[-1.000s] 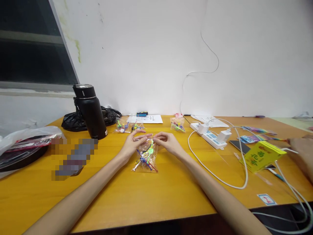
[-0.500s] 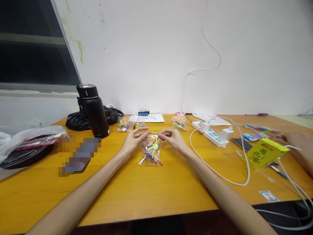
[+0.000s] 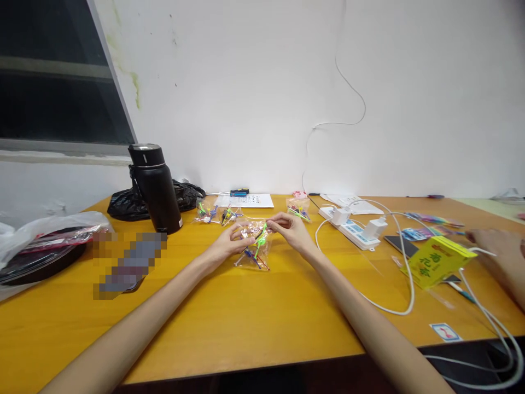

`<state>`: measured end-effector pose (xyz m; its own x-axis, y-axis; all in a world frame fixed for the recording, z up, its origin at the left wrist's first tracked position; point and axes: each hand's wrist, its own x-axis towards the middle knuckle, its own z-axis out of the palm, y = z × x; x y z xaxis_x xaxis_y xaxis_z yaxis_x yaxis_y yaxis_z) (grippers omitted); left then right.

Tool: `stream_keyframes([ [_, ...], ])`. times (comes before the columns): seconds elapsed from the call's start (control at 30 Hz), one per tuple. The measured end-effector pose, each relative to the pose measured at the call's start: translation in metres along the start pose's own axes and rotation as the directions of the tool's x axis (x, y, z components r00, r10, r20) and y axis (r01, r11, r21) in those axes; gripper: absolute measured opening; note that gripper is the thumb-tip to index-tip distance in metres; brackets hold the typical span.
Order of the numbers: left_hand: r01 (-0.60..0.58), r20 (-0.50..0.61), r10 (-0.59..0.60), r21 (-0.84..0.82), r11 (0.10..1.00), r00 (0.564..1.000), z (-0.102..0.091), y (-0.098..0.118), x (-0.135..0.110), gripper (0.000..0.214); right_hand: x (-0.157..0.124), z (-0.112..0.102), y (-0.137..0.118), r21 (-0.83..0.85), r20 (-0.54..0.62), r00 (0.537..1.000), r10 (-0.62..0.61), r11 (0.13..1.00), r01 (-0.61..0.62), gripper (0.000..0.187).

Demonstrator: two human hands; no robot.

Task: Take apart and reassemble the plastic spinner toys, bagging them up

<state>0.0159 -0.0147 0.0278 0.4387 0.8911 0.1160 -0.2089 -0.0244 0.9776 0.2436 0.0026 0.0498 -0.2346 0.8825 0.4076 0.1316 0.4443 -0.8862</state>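
Observation:
A small clear plastic bag [image 3: 255,253] with several coloured plastic pieces lies on the yellow table [image 3: 229,323] in front of me. My left hand [image 3: 228,245] pinches the bag's top edge from the left. My right hand [image 3: 290,230] pinches the same edge from the right. Both hands have their fingers closed on the bag, close together. Three more small filled bags [image 3: 205,212] [image 3: 229,213] [image 3: 298,208] lie further back.
A black flask [image 3: 155,189] and a black bag [image 3: 131,202] stand at the back left; a plastic-wrapped dark tray [image 3: 36,251] is far left. A power strip [image 3: 348,227] with white cables, a yellow box [image 3: 437,260] and another person's hand [image 3: 498,251] are on the right.
My hands have drawn closer together on the bag's top edge and shifted slightly away from me. The other person's hand at the right has moved a little further in.

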Motion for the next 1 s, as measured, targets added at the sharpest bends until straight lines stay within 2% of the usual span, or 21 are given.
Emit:
stream_keyframes([
  [0.1, -0.009, 0.069, 0.007, 0.036, 0.999, 0.998, 0.001, -0.003, 0.000, 0.064, 0.001, -0.005, 0.001, -0.004, -0.001, 1.000, -0.005, 1.000, 0.005, 0.037],
  [0.2, -0.019, 0.073, 0.015, 0.058, 0.998, 0.997, 0.002, -0.005, 0.001, 0.065, 0.002, -0.007, 0.003, -0.026, 0.021, 1.000, 0.008, 1.000, -0.007, 0.038],
  [0.27, -0.022, 0.039, 0.020, 0.071, 0.997, 0.999, 0.002, -0.006, 0.002, 0.063, 0.002, -0.005, 0.004, -0.026, 0.027, 0.999, 0.023, 0.999, -0.022, 0.043],
  [0.4, 0.007, -0.139, 0.001, 0.055, 0.998, 0.990, 0.001, -0.006, 0.004, 0.059, -0.004, 0.007, 0.006, 0.024, 0.058, 0.993, 0.106, 0.994, -0.108, 0.052],
  [0.5, -0.010, -0.210, 0.012, 0.007, 1.000, 0.978, -0.001, -0.005, 0.004, 0.055, -0.011, 0.017, 0.007, 0.016, 0.206, 0.960, 0.187, 0.981, -0.194, 0.064],
  [0.6, -0.043, -0.206, 0.037, -0.021, 0.999, 0.978, -0.001, -0.004, 0.004, 0.054, -0.016, 0.025, 0.009, 0.042, 0.294, 0.939, 0.179, 0.979, -0.199, 0.068],
  [0.8, -0.022, -0.224, 0.017, -0.022, 1.000, 0.974, -0.001, -0.004, 0.004, 0.054, -0.013, 0.028, 0.018, 0.124, 0.270, 0.949, 0.162, 0.972, -0.201, 0.058],
  [1.0, -0.035, -0.236, 0.015, -0.079, 0.996, 0.972, -0.003, -0.007, 0.007, 0.053, -0.005, 0.016, 0.018, 0.127, 0.182, 0.969, 0.169, 0.973, -0.193, 0.058],
])
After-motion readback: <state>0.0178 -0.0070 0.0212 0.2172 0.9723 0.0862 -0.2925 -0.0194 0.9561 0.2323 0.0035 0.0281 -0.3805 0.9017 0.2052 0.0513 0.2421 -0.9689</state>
